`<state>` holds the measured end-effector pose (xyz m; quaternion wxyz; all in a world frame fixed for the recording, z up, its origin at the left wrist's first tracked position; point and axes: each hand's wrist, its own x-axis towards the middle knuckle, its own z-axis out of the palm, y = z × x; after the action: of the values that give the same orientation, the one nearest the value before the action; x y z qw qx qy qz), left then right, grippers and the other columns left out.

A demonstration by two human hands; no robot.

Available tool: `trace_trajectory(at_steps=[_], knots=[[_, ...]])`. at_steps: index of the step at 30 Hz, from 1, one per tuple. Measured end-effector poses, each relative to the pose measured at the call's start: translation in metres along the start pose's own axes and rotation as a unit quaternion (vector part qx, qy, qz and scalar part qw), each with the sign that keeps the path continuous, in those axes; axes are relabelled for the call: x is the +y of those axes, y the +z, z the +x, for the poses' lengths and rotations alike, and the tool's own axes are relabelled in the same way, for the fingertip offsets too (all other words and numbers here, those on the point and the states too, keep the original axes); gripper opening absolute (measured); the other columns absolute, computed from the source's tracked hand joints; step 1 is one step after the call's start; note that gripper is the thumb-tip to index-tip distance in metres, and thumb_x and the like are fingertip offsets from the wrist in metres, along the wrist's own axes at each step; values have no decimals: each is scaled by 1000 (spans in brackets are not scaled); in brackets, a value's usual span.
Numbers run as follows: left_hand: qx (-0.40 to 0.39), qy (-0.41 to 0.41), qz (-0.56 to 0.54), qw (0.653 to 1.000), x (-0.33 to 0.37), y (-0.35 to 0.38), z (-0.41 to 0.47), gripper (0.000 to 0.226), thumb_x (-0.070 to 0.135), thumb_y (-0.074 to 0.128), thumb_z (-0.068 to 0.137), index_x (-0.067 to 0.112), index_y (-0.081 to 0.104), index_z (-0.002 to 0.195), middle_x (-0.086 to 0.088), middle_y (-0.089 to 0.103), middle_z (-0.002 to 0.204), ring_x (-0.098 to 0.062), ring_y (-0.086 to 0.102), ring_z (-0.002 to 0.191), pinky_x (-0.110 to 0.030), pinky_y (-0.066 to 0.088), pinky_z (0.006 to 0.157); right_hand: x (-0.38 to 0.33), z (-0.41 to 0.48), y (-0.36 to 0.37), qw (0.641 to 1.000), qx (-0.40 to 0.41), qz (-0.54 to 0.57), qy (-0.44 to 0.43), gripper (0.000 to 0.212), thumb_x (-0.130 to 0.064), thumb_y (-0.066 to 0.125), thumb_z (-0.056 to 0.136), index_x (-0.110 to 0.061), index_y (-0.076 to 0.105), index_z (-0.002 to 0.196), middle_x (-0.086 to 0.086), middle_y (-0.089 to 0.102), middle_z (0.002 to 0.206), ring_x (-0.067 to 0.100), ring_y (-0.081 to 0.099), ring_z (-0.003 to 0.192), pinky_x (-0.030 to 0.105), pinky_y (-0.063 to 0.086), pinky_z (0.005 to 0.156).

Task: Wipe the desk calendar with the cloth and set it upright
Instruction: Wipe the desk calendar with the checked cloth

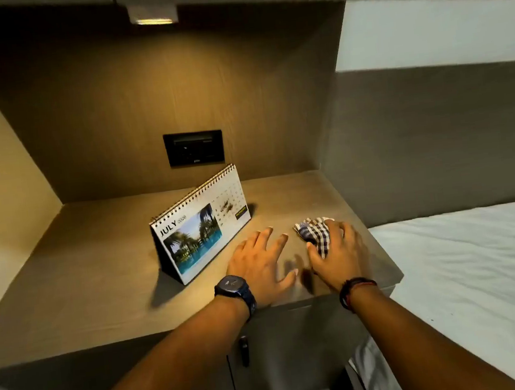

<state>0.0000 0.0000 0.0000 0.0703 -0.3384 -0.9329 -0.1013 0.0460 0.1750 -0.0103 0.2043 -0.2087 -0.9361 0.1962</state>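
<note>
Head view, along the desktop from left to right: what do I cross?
desk calendar → left hand → right hand, which lies on the checked cloth → white bed.

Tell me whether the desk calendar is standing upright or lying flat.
Upright. The desk calendar stands tent-style on the counter, spiral binding on top, July page facing out. Neither hand touches it.
</note>
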Motion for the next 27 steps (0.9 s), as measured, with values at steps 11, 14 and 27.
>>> trace_trajectory(at_steps=[11,14,27], knots=[[-114,-51,-6,992,-29,69,29,94,87,16,67,37,7,146,-3,6,160,-29,2,145,-49,3,115,17,30,45,988,-136,-76,25,60,-47,45,89,-32,25,144,9,26,157,32,23,143,48,25,116],[-102,-50,-12,993,-29,80,25,94,89,8,66,38,5,146,-2,8,159,-28,1,145,-48,-2,114,13,29,50,991,-101,-84,35,52,-41,47,90,-30,36,140,11,36,151,35,31,137,50,30,111],[126,56,7,990,-68,-56,76,60,42,48,87,14,39,139,-19,36,147,-36,33,135,-46,29,109,-78,49,62,960,57,236,143,38,-7,53,85,-20,56,122,20,53,117,40,53,107,45,46,93]])
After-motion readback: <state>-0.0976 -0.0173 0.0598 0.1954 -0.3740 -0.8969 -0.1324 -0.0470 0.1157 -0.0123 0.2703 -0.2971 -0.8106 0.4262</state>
